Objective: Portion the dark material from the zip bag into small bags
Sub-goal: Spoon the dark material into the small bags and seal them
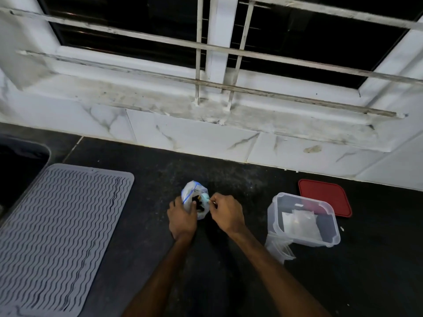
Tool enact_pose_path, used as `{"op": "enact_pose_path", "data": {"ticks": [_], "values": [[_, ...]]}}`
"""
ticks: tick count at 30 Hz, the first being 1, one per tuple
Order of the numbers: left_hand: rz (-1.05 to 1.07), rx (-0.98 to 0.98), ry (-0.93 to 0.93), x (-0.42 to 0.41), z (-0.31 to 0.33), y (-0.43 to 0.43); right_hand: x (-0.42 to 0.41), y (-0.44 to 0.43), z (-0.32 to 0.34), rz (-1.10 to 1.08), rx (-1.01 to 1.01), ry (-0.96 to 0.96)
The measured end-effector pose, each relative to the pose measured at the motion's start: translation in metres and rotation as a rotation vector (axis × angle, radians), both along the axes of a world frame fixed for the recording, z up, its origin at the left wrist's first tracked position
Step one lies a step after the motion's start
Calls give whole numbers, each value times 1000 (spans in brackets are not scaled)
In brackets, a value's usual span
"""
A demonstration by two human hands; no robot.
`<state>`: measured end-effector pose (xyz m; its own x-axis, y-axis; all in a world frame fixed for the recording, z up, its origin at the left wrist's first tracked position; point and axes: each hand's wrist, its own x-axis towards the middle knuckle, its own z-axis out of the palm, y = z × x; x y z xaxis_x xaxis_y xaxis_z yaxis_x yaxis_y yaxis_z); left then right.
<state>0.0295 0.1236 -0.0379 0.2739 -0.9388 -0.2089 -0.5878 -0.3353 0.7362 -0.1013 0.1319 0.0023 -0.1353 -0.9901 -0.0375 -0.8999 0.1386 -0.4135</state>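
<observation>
Holding zip bag (191, 195) btwn left hand (182, 217) & right hand (226, 213).

Single head-worn wide-angle view. Faces forward and down over the dark speckled stone bench (231, 179) toward the white marble-look tiled wall (194, 138) and barred window (215, 42). Close range: left hand (182, 219) and right hand (226, 213) meet at the clear zip bag (191, 191) mid-frame.

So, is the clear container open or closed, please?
Open: the clear container has no cover, and the red lid lies flat on the counter behind it.
</observation>
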Motion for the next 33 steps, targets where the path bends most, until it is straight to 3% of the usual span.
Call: {"op": "enact_pose_path", "data": {"ticks": [4, 7, 13, 20, 27, 33], "values": [[69, 20, 167, 0, -2, -2, 8, -2, -12, -129, 63, -226], [88, 18, 193, -1, -3, -4, 10, -1, -18, -221, 120, -400], [-30, 2, 249, 3, -5, -8, 12, 1, -17, -303, 116, -569], [-95, 79, 358, 17, -3, -16, 5, 4, -17, -546, 212, -937], [-106, 91, 196, 12, 6, -23, 13, 10, -18, -338, 157, -647], [-77, 134, 193, 10, 10, -25, 21, 7, -15, -389, 124, -689]]}}
